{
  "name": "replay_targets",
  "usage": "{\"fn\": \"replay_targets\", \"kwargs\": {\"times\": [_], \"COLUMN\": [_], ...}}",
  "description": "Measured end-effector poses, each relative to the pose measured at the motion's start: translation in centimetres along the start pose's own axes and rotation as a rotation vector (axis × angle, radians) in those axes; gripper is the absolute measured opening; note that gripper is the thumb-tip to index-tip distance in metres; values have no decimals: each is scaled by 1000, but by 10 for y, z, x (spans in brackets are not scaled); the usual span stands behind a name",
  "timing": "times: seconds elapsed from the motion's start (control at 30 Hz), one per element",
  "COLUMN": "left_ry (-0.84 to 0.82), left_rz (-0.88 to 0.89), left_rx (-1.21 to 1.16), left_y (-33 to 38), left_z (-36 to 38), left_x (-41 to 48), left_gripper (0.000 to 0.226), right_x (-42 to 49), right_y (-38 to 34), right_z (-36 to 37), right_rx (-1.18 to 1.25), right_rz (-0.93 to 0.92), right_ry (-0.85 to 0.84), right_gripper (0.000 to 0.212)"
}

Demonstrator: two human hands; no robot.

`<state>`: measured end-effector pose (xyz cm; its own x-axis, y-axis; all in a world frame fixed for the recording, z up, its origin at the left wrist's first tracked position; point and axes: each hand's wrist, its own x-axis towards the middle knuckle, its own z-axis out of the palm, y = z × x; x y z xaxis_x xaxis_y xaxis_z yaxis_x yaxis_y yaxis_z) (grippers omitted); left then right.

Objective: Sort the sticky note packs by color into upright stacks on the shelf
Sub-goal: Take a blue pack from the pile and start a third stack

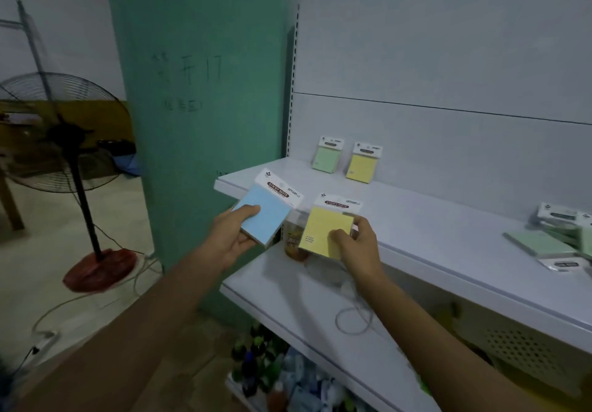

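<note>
At far left a black wire-caged floor fan (65, 129) stood on a red base, beside a matte green pillar (198, 91). Right of the pillar, the person's left hand (235, 238) gripped a blue sticky note pack (267, 216), thumb across its face and fingers curled under. The pack was a flat square pad with a glossy white header card, tilted. Just right of it, behind both packs, a small amber jar (294, 240) sat on the lower shelf (288, 296), which also carried a loop of pale cable (352, 318).

The right hand (360, 251) pinched a yellow sticky note pack (323, 229) at its lower right corner, face toward the camera. One colour in each hand probably let each pack go to its own stack.

On the smooth white metal shelf (432, 232) behind, a green pack (326, 157) and a yellow pack (363, 165) leaned upright against the back panel, near each other but apart, apparently starting colour stacks. No blue stack showed yet. At far right, unsorted green packs (557, 235) lay flat in a loose heap.
</note>
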<state>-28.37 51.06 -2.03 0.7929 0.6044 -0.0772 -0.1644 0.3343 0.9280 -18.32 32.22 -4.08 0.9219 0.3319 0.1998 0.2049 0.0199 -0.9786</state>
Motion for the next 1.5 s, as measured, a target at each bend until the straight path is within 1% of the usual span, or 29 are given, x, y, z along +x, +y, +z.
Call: {"fn": "replay_targets", "kwargs": {"times": [0.1, 0.2, 0.27, 0.43, 0.57, 0.7, 0.83, 1.0, 1.03, 1.1, 1.17, 1.2, 1.27, 1.3, 1.37, 1.4, 1.43, 1.47, 1.5], "left_ry": [-47, -175, -234, -267, -392, -481, -470, -432, -430, -437, -427, -415, -413, -440, -551, -572, -544, -478, -418], "left_rz": [-37, -56, -57, -33, -109, -125, -44, 78, 113, 180, 228, 251, 288, 302, 322, 318, 306, 303, 318], "left_rx": [-26, -44, -55, -69, -75, -89, -45, 149, 198, 303, 382, 406, 423, 419, 420, 436, 455, 488, 524], "left_y": [-1, -11, -20, -32, -28, -23, -18, -18, -21, -26, -34, -37, -44, -47, -52, -56, -59, -62, -64], "left_z": [-12, -7, 3, 29, 43, 66, 105, 159, 172, 188, 209, 218, 235, 242, 251, 253, 255, 255, 254], "left_x": [7, 10, 8, 12, 27, 55, 88, 131, 140, 151, 164, 170, 183, 188, 200, 208, 217, 227, 237], "left_gripper": [29, 30, 27, 20, 29, 35, 22, 18, 20, 28, 33, 33, 32, 29, 21, 25, 32, 37, 37], "right_x": [-3, -3, 0, 12, 32, 66, 111, 161, 171, 184, 199, 207, 221, 227, 240, 247, 253, 260, 266], "right_y": [3, 3, 2, 4, 5, 3, -1, -10, -12, -18, -22, -23, -22, -21, -18, -15, -12, -9, -5], "right_z": [17, 26, 32, 34, 24, 10, -11, -48, -58, -69, -82, -88, -101, -108, -122, -129, -135, -142, -148], "right_rx": [-9, 14, 29, 92, 199, 159, 79, 27, 19, 26, 115, 154, 130, 94, 56, 55, 60, 70, 85], "right_rz": [38, 72, 83, 76, 51, 24, -29, -118, -131, -124, -79, -64, -92, -114, -117, -108, -96, -82, -65], "right_ry": [-10, -33, -63, -105, -123, 6, 109, 164, 159, 136, 114, 105, 81, 71, 84, 110, 143, 176, 208], "right_gripper": [33, 35, 31, 17, 22, 35, 32, 6, 7, 19, 33, 36, 29, 22, 13, 12, 11, 10, 8]}}
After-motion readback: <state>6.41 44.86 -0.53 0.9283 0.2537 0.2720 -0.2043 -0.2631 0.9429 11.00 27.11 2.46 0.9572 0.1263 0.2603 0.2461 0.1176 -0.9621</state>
